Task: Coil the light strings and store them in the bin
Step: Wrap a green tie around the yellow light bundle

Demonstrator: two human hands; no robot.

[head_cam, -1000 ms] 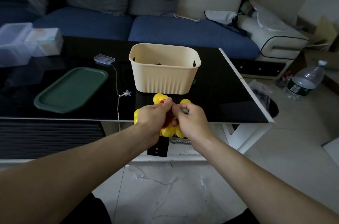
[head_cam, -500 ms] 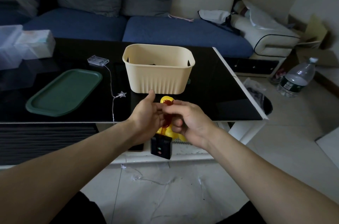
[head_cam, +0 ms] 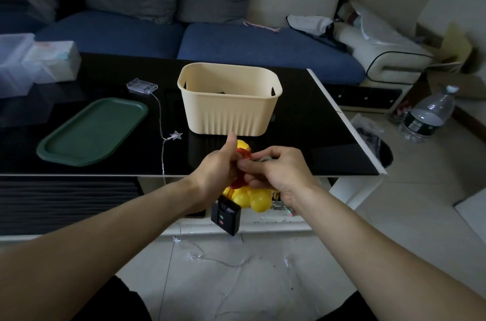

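Roughly midway, by the look of it. Left hand point(head_cam: 215, 170) and right hand point(head_cam: 278, 170) both pinching the red wire of the yellow ball lights point(head_cam: 248, 195) just in front of the bin point(head_cam: 228, 110), black battery box point(head_cam: 225, 215) dangling below. Still to bundle and drop in. Star lights point(head_cam: 175, 135) untouched, trailing from table point(head_cam: 315, 136) to floor. Something dark already in the bin, unclear what.
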